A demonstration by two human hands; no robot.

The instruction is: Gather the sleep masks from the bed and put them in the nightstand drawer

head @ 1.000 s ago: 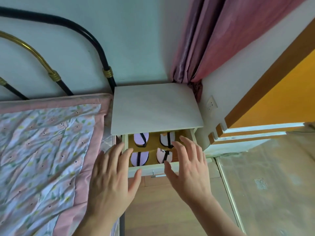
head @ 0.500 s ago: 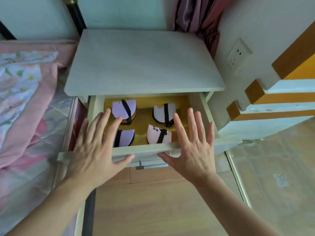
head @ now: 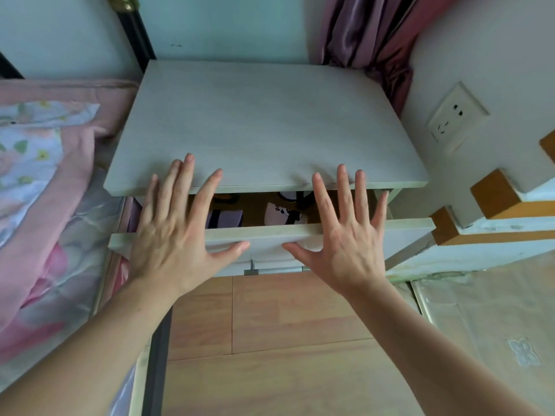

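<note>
Both hands lie flat with fingers spread against the front panel of the nightstand drawer, gripping nothing: the left hand covers the panel's left part, its fingertips reaching up over the edge of the nightstand top, and the right hand covers the right part, thumb pressed on the panel face. The drawer stands only slightly open, and through the narrow gap sleep masks show on its yellow-brown floor: a lilac sleep mask with a dark strap on the left and a pale pink sleep mask with small dark marks on the right. A metal drawer handle sits under the panel. The bed with its pink floral quilt lies just beside the nightstand's left side.
</note>
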